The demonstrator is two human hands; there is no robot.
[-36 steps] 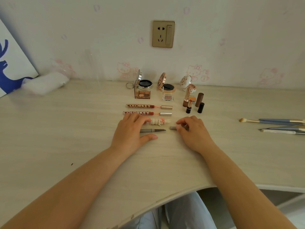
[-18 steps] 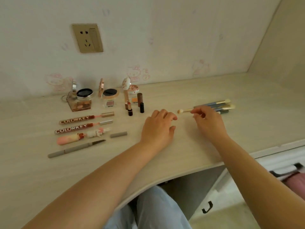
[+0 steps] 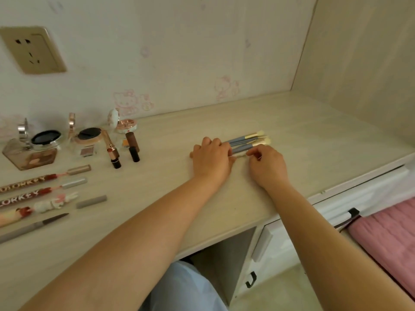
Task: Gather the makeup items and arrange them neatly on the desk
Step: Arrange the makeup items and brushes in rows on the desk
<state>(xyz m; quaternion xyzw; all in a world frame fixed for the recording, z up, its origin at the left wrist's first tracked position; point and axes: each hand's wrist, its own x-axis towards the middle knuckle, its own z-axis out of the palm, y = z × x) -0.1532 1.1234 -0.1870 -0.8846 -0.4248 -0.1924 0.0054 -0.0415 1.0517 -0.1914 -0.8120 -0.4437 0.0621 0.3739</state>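
Both hands are down on the worktop [image 3: 303,135] at the brushes [image 3: 246,142], a small bundle of blue-handled ones lying side by side with their pale bristle tips pointing toward the right wall. The left hand [image 3: 211,159] lies palm down over the handle ends, its fingers [image 3: 219,143] curled lightly on top of them; I cannot tell whether they actually grip anything. The right hand [image 3: 267,166] sits just beside it, fingertips pinched together on a thin pale handle [image 3: 239,155] at the near edge of the bundle, which runs between the two hands. A small rounded tip pokes out to the left of the left hand.

The other makeup is well apart, over on the left side of the worktop. Against the wall stand three open compacts [image 3: 46,138] with their lids up, the left one on top of a clear palette [image 3: 31,157]. In front of them are lipsticks [image 3: 112,149], two uncapped with dark caps standing nearby. Nearer still, in a row of parallel lines, lie two lip glosses [image 3: 33,180] lettered COLORKEY with their caps off beside them, a pink tube [image 3: 45,206] with a little figure on it, a grey cap [image 3: 91,202], and a grey pencil [image 3: 33,226].

A wall socket [image 3: 31,50] sits above them. A pink cloth [image 3: 386,239] shows at the lower right.
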